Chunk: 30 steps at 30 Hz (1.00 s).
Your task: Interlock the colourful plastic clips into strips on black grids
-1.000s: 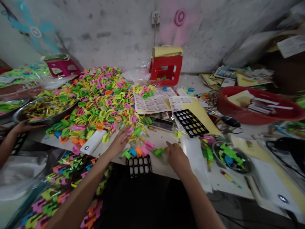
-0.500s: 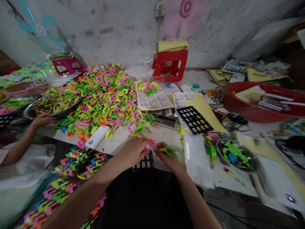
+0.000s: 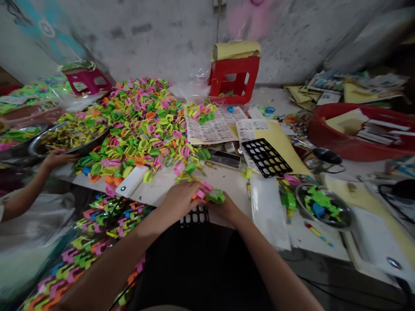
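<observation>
My left hand is closed around a bright pink plastic toy piece; a little orange shows by its fingertips. Right beside it, my right hand holds a green plastic toy piece with a clear-looking middle. The two hands are close together, and I cannot tell whether the pieces touch. Partly hidden beneath my hands is a black grid tray at the table's front edge. A big heap of pink, green, yellow and orange toy pieces spreads over the table ahead and to the left.
A second black grid lies on paper sheets, near a phone. Rightward are a plastic bag, a metal bowl of green pieces and a red basin. Another person's hand touches a metal bowl on the left.
My right hand has moved left to my left hand, turning the green piece, which now sits next to the pink one. The view has shifted slightly.
</observation>
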Tool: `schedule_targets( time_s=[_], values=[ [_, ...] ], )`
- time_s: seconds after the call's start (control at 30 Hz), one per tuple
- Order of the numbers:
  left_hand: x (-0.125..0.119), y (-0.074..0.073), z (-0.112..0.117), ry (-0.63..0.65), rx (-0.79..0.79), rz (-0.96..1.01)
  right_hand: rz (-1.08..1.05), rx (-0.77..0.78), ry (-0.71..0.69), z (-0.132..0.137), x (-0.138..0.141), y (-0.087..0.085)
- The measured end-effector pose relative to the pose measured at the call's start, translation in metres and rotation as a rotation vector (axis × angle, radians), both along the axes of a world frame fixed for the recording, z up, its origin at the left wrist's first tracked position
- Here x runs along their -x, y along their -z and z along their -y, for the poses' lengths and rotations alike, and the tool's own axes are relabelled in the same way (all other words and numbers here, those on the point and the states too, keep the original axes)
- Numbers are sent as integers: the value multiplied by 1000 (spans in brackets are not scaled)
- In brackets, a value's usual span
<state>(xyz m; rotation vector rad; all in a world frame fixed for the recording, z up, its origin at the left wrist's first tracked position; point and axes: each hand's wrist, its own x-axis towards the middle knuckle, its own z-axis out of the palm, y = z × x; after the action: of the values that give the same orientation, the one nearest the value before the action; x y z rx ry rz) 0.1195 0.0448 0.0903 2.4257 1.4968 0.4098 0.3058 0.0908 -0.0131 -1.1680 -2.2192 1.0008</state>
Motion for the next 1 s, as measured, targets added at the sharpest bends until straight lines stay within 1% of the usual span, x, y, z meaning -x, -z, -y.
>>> schedule_targets(
  time_s=[0.03,0.13,0.23,0.33,0.43,0.47,0.5,0.53,0.6,0.63,0.67,0.73,0.77,0.83,0.9,0.93,1.0],
  values=[
    [0,-1,0,2,-1,-13,40,-18,-25,-3,1,0],
    [-1,-2,2,29,-10,-32,67,-23,-69,-9,7,-2],
    [-5,-3,3,29,-25,-18,84,-20,-116,-7,12,-8],
    [-10,-3,3,-10,-30,-40,90,-23,-141,-3,7,-19],
    [-14,-5,2,-24,-28,-57,63,13,-230,-8,-4,-34],
    [-15,-6,3,-20,-27,-53,57,29,-229,-12,-7,-40],
    [-16,-7,4,-13,-25,-49,57,21,-184,-17,-9,-44],
    [-17,-8,6,-7,-26,-47,66,-17,-110,-22,-9,-48],
    [-16,-11,8,8,-29,-30,143,-140,22,-30,-4,-50],
    [-13,-13,9,22,-27,-1,207,-195,39,-32,0,-49],
    [-8,-14,8,32,-21,48,275,-228,27,-31,4,-46],
    [11,-14,0,13,-2,197,392,-216,26,-26,6,-40],
    [25,-11,-7,-27,4,273,428,-191,69,-22,4,-38],
    [54,-1,-26,-164,-1,379,464,-115,162,-11,-4,-38],
    [81,17,-48,-263,28,358,493,-8,186,-3,-16,-44],
    [90,28,-58,-287,46,344,503,35,173,0,-20,-48],
    [101,48,-76,-265,73,330,524,62,134,3,-26,-56]
  ],
)
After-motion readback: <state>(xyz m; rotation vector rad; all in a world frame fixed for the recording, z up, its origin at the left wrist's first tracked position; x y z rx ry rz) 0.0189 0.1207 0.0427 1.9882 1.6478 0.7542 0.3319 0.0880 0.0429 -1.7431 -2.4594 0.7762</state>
